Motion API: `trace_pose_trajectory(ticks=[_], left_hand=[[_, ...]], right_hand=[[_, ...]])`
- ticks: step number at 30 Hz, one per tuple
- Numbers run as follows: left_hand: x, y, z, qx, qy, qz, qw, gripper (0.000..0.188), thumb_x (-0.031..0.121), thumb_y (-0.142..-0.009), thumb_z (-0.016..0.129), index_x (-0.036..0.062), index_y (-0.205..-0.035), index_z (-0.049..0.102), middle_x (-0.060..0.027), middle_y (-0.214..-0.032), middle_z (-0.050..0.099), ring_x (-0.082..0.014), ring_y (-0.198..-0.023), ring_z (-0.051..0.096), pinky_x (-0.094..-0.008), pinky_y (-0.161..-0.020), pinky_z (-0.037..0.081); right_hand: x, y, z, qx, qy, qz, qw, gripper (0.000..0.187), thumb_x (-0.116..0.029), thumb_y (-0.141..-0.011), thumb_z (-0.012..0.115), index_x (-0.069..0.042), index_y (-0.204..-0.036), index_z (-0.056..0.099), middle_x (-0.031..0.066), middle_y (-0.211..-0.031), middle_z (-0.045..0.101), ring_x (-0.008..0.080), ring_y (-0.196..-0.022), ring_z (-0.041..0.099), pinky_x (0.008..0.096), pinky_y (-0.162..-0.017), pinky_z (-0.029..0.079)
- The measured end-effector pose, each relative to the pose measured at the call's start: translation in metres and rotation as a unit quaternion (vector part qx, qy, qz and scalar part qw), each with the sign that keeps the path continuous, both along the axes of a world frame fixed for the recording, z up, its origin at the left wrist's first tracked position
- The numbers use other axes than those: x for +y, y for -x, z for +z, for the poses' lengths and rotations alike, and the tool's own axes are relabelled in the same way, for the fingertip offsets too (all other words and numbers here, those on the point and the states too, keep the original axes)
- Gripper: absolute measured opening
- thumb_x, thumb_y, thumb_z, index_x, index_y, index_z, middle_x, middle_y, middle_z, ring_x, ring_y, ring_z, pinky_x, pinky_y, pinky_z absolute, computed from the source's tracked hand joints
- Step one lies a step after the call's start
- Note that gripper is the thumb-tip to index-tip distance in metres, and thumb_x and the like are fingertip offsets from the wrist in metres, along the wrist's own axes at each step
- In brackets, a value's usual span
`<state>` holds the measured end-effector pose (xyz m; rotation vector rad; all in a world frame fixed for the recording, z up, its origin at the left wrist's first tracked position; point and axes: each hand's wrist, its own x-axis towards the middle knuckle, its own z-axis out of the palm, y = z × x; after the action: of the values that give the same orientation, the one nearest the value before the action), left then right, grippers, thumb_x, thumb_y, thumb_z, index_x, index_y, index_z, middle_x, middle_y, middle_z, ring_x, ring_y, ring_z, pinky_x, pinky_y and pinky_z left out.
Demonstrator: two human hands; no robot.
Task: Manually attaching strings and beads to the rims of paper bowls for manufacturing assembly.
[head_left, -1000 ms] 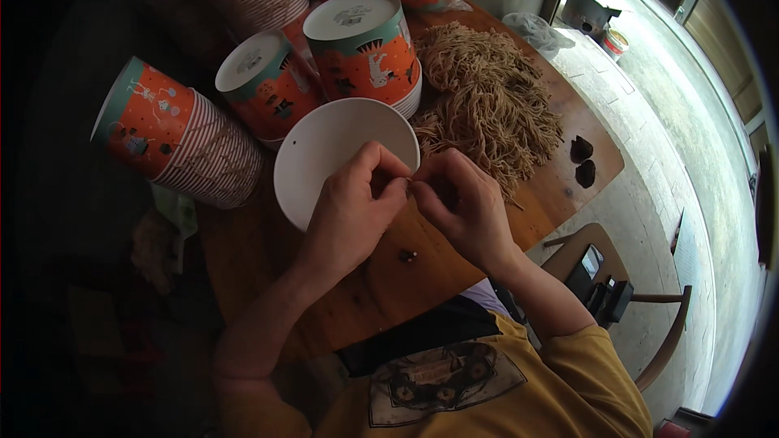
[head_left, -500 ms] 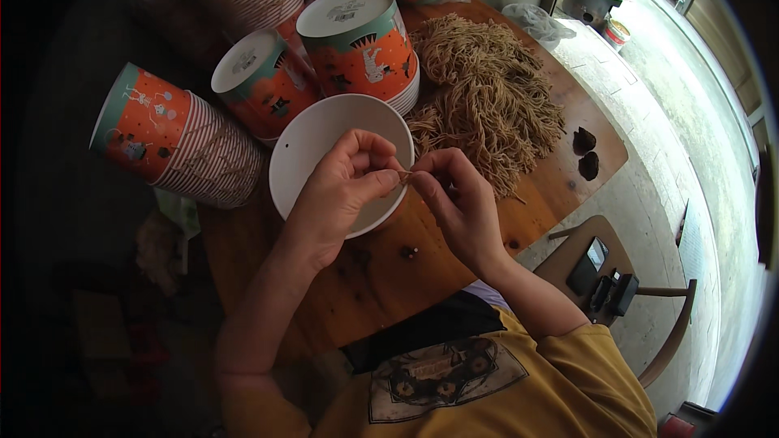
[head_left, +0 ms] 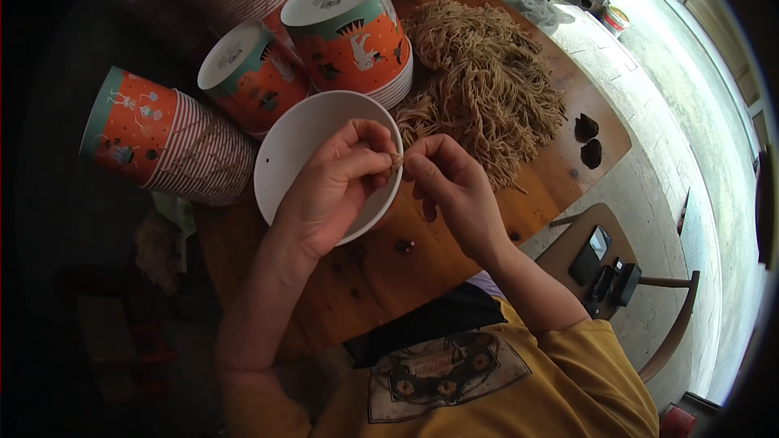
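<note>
Over the right rim of a white paper tub (head_left: 280, 150), my left hand (head_left: 324, 186) pinches a small tan strand (head_left: 397, 160) between thumb and fingertips. My right hand (head_left: 458, 195) is closed in a pinch at the strand's right side, thumb against forefinger, its other fingers curled below. The strand is too small to make out what it is. A small dark spot marks the tub's inner left wall, and my left hand hides part of its inside. Beyond my right hand lies a large heap of thin, tangled tan strands (head_left: 495, 81).
Stacked orange and green paper tubs (head_left: 345, 40) stand upside down behind the white tub. Another stack (head_left: 170, 138) leans at the left. Two dark pieces (head_left: 587, 142) lie near the wooden table's (head_left: 365, 300) right edge. A chair (head_left: 568, 255) holds a phone (head_left: 590, 255) and a black case.
The view has shifted slightly. My fingertips still meet over the tub rim, with the strand now bunched at my left fingertips. My right hand's lower fingers have dropped a little.
</note>
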<state>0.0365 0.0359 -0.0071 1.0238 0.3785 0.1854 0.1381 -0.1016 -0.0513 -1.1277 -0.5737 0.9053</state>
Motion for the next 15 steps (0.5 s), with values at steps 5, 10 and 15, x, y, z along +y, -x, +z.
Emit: trace_pose_trajectory(ticks=[5, 10, 15], left_hand=[[-0.004, -0.001, 0.002, 0.015, 0.074, 0.020, 0.997, 0.013, -0.001, -0.086, 0.054, 0.0055, -0.097, 0.053, -0.0036, -0.089, 0.058, -0.0097, -0.078, 0.052, -0.0227, -0.075, 0.045], [-0.005, -0.004, 0.002, 0.015, 0.071, 0.034, 0.997, 0.013, -0.001, -0.086, 0.056, 0.0054, -0.098, 0.054, -0.0034, -0.089, 0.058, -0.0097, -0.078, 0.052, -0.0226, -0.076, 0.045], [-0.006, -0.003, -0.003, 0.007, 0.013, 0.037, 0.999, 0.017, -0.001, -0.086, 0.056, 0.0062, -0.101, 0.052, -0.0038, -0.092, 0.059, -0.0099, -0.081, 0.053, -0.0226, -0.078, 0.044]], right_hand=[[-0.001, -0.004, 0.003, -0.050, 0.002, -0.013, 0.999, 0.018, -0.023, -0.095, 0.057, -0.005, -0.096, 0.054, -0.0030, -0.078, 0.058, 0.0018, -0.064, 0.048, 0.0172, -0.049, 0.038], [0.001, -0.011, 0.003, -0.156, 0.006, -0.046, 0.987, 0.016, -0.014, -0.087, 0.065, -0.005, -0.097, 0.056, -0.0016, -0.079, 0.057, 0.0050, -0.064, 0.051, 0.0223, -0.053, 0.042], [0.001, -0.018, 0.007, -0.320, -0.027, -0.101, 0.942, 0.020, -0.009, -0.081, 0.069, -0.007, -0.097, 0.057, 0.0026, -0.082, 0.056, 0.0132, -0.065, 0.055, 0.0267, -0.055, 0.046]])
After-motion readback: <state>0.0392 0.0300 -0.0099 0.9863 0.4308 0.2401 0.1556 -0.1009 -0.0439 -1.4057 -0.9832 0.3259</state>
